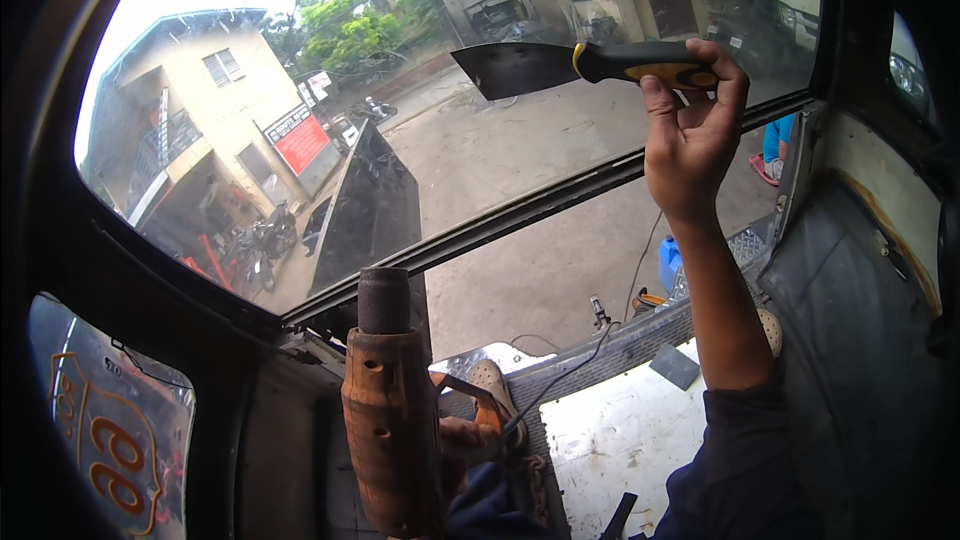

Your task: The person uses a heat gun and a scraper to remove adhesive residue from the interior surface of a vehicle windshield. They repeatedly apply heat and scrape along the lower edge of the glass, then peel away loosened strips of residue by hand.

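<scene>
My right hand (693,145) is raised in front of the large window pane. Its fingers and thumb close round the black and yellow handle of a putty knife (520,70), whose wide dark blade points left. Whether the blade touches the glass I cannot tell. Lower down, my left hand (462,437) grips the handle of a worn orange heat gun (390,420), mostly hidden behind the tool's body. The dark round nozzle points up, toward the window's lower frame. A dark cord runs from the heat gun's handle area off to the right.
The dirty window pane (440,170) tilts across the view above a dark frame bar (520,220). Below lie a scuffed white panel (610,440), a dark square piece (675,366) and a tan clog (492,387). Beyond stand a blue container (670,260) and another person's leg (777,145).
</scene>
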`<state>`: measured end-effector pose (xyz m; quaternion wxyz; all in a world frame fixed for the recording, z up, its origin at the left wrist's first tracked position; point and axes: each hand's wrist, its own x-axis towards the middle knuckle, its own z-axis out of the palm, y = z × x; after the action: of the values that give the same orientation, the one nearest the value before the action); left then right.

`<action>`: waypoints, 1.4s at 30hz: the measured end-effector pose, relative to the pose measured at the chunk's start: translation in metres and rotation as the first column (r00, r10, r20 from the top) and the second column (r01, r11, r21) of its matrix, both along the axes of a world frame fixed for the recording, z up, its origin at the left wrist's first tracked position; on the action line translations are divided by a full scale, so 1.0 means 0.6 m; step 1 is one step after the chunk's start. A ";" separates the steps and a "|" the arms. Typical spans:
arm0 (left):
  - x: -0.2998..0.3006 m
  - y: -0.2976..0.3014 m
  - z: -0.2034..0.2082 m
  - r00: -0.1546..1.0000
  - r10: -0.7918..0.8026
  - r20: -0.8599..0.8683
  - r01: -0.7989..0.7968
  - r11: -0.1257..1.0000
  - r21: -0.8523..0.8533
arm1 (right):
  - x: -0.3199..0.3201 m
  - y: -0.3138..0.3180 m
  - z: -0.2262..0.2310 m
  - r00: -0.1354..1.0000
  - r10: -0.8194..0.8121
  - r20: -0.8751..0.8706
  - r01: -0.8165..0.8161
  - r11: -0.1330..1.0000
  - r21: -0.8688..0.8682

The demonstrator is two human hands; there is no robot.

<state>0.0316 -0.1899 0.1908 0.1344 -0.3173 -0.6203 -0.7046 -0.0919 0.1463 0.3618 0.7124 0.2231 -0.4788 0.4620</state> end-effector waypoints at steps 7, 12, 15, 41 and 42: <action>0.000 -0.004 0.005 1.000 -0.009 -0.019 0.007 0.996 -0.090 | 0.007 0.004 0.006 0.998 0.059 -0.028 -0.060 0.996 -0.070; -0.011 0.004 -0.005 0.999 -0.030 -0.032 0.030 0.999 -0.014 | 0.000 -0.018 -0.006 0.983 -0.180 -0.041 0.183 0.976 0.114; -0.010 -0.002 -0.004 0.996 -0.016 -0.083 0.015 1.000 -0.019 | -0.002 -0.008 -0.009 0.997 -0.070 -0.015 0.071 0.997 0.043; -0.020 0.004 -0.012 0.997 -0.071 0.025 0.068 0.991 0.116 | 0.004 -0.007 -0.009 0.999 -0.049 -0.017 0.048 0.998 -0.048; -0.020 0.005 -0.010 0.996 -0.074 0.043 0.068 0.990 0.123 | 0.004 -0.008 -0.009 0.992 -0.120 -0.030 0.122 0.992 0.040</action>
<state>0.0196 -0.1868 0.1847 0.1135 -0.3135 -0.5677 -0.7527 -0.0895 0.1417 0.3564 0.7408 0.2148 -0.4911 0.4048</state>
